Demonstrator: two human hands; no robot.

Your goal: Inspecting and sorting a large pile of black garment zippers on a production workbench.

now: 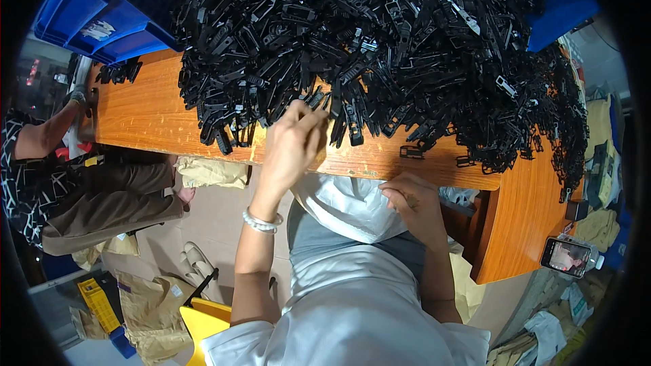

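Observation:
A big heap of black clip-like parts (352, 47), long and narrow with open frames at some ends, covers the far side of the wooden table (149, 108). My left hand (295, 139) reaches to the heap's near edge, its fingers bent and drawn together among the loose parts. What lies between its fingertips is hidden. My right hand (415, 207) is at the table's front edge with thumb and fingers curled together, beside a white plastic bag (346, 210) on my lap. I cannot make out what its fingers hold.
A blue crate (115, 24) stands at the far left. Another person's hand (80, 98) rests by the table's left end. A phone (567, 257) is at the right, past the table's side wing (525, 230). Paper sacks (152, 312) and slippers (196, 261) lie on the floor.

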